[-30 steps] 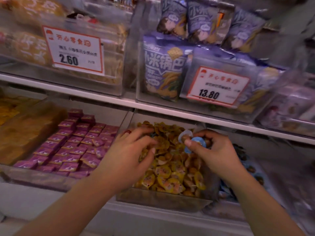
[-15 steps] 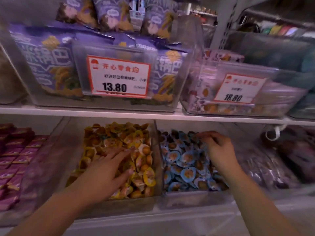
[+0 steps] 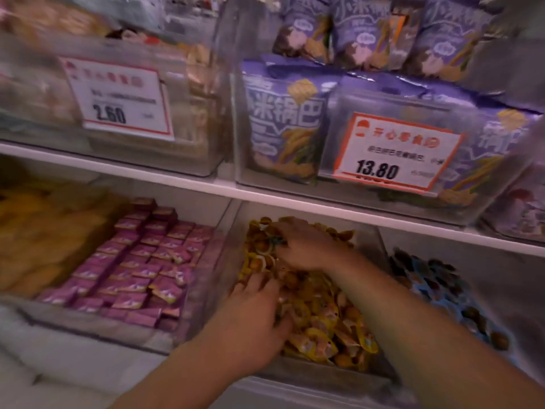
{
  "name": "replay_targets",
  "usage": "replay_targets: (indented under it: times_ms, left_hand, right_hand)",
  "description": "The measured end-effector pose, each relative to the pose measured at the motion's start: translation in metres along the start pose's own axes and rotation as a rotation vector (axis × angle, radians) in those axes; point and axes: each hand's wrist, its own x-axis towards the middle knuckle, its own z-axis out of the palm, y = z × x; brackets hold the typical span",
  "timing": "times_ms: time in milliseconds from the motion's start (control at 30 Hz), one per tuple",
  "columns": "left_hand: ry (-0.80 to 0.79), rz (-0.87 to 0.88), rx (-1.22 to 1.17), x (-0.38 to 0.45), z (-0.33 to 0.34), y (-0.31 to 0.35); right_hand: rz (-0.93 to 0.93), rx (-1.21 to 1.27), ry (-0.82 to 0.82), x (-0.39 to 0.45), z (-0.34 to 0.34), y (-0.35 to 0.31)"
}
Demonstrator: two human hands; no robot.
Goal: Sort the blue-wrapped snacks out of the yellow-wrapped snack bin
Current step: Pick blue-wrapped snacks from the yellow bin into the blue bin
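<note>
This is a shop shelf unit with white shelf boards and clear plastic bins standing side by side. On the upper board, one bin holds purple bags, with a price card showing 13.80. The bin to its left has a card showing 2.60. On the lower level, small pink packets lie in rows. The picture is blurred.
</note>
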Motion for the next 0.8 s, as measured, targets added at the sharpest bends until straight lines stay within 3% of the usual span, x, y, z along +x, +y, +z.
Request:
replay_targets:
  times_ms: [167,333,533,667,733,800]
  left_hand:
    - [0.036,-0.033,-0.151,-0.002,-0.002,-0.007]
    - [-0.032,-0.054,-0.216,-0.005,-0.001,-0.005]
    - [-0.022,-0.133,-0.352,-0.002,-0.002,-0.004]
    - [0.093,-0.171,-0.5,0.001,-0.004,-0.004]
    - [0.126,-0.183,-0.551,0.0,-0.004,-0.005]
    - [0.165,-0.186,-0.588,-0.002,-0.004,-0.005]
  right_hand:
    - [0.097,-0.006,-0.027,0.044,0.023,0.013]
    - [0.305,0.035,-0.168,0.07,0.02,0.021]
    - [0.326,0.254,-0.198,0.073,0.019,0.014]
    - [0.249,0.322,-0.198,0.072,0.026,0.005]
    - [0.266,0.443,-0.194,0.065,0.025,0.008]
    - [0.368,0.819,-0.185,0.058,0.025,0.012]
